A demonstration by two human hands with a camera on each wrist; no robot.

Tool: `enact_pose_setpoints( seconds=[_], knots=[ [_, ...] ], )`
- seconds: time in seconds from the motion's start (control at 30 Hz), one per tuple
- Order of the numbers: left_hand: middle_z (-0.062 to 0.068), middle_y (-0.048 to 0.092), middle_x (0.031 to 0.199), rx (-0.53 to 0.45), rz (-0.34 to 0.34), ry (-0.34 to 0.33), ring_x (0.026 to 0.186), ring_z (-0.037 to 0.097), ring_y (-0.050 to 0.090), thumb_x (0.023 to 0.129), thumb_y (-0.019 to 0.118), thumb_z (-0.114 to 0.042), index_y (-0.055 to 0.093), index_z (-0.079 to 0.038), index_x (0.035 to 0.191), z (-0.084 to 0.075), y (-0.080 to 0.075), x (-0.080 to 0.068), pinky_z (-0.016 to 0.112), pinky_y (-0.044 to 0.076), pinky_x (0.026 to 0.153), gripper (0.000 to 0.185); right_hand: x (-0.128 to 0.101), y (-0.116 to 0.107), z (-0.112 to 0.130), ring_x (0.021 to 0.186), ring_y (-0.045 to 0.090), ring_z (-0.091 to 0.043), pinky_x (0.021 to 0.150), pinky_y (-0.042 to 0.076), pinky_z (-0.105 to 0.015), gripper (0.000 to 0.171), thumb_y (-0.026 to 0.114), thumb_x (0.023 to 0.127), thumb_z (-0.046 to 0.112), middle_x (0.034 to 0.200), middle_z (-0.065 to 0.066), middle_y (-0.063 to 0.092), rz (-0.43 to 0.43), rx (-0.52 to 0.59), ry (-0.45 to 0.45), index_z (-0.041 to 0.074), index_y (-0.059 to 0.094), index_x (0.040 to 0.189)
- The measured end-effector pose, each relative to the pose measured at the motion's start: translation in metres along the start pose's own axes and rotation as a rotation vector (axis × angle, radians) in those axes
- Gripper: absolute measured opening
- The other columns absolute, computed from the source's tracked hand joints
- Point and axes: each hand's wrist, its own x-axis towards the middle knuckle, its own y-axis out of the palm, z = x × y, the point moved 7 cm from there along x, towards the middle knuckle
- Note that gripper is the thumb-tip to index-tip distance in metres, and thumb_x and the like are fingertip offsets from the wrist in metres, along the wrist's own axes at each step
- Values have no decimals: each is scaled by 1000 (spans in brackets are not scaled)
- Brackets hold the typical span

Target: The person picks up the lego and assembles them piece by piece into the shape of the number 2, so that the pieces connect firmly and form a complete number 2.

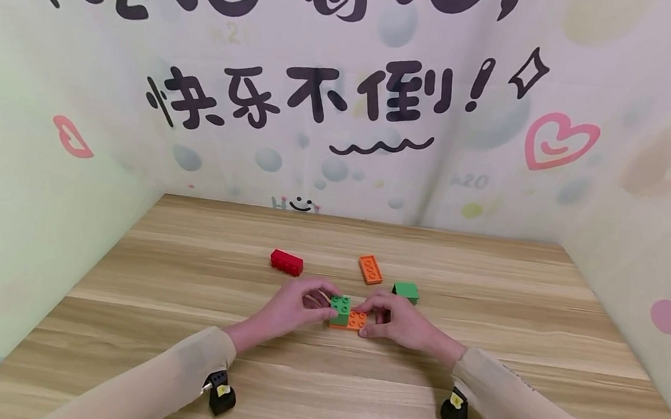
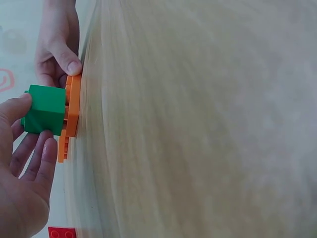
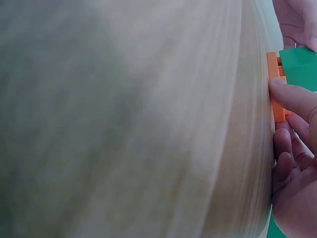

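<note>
My left hand pinches a green building block between thumb and fingers; studs show on its top in the head view. Under it, on the table, lies a flat orange building block, its right studs bare. In the left wrist view, orange studs show along the underside of the green block, so the two do not look fully seated. My right hand grips the flat orange block at its right end, thumb on the near edge. The fingertips behind it are partly hidden.
Behind the hands, a red block lies at the left, and another flat orange block rests with its hollow side up. A second green block sits just beyond my right hand. A printed cloth hangs along the table's back edge.
</note>
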Motion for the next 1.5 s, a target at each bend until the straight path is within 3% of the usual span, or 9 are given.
enact_pose_setpoints(
  seconds=[0.33, 0.7, 1.17, 1.5],
  knots=[
    [0, 70, 111, 16, 17, 3, 94, 11, 68, 86, 77, -21, 69, -18, 114, -6, 3, -1, 20, 57, 81, 29, 0, -1, 0, 74, 52, -6, 65, 46, -20, 33, 81, 82, 22, 98, -1, 64, -9, 16, -22, 17, 72, 114],
    [1, 70, 109, 6, -12, -23, 93, 11, 67, 86, 77, -17, 68, -16, 114, -3, -2, -1, 24, 58, 82, 30, 0, 0, 0, 74, 51, -6, 66, 45, -19, 34, 80, 82, 23, 97, -1, 63, -7, 14, -21, 17, 72, 115],
    [5, 70, 112, -27, 52, -39, 96, 15, 67, 88, 76, -21, 68, -15, 115, 0, -2, 6, 27, 56, 85, 28, -1, -1, 0, 75, 52, -7, 66, 46, -20, 35, 80, 83, 25, 100, 2, 64, 3, 15, 5, 18, 71, 116],
    [2, 68, 111, 5, 52, -24, 92, 11, 65, 87, 77, -18, 70, -17, 115, -4, -1, 7, 24, 56, 82, 29, -1, -1, 0, 74, 51, -7, 66, 46, -21, 34, 80, 84, 25, 99, 0, 63, 4, 17, -6, 18, 71, 116]
  ],
)
